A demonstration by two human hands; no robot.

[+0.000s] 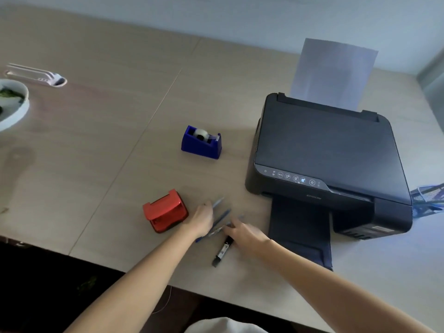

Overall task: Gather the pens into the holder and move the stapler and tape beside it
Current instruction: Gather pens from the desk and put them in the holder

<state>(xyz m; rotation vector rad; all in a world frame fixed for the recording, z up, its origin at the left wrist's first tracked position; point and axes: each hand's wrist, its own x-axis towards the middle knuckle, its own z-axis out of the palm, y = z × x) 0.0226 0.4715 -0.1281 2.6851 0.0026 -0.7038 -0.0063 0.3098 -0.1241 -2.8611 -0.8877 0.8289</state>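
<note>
Several blue pens (222, 216) lie in a loose bunch on the wooden desk, blurred. My left hand (201, 219) rests over their left side, fingers curled on one pen. My right hand (242, 233) reaches in from the right, its fingertips on the pens and on the cap end of a black marker (222, 252). A red stapler (165, 211) sits just left of my left hand. A blue tape dispenser (201, 143) stands farther back. A blue mesh holder (426, 199) peeks out behind the printer at the right edge.
A black printer (326, 159) with its output tray out and a sheet of paper (334, 70) standing in its feeder fills the right side. A white bowl (14, 104) and a white cable slot (36, 75) are at the far left. The desk's front edge (144, 275) runs diagonally below my arms.
</note>
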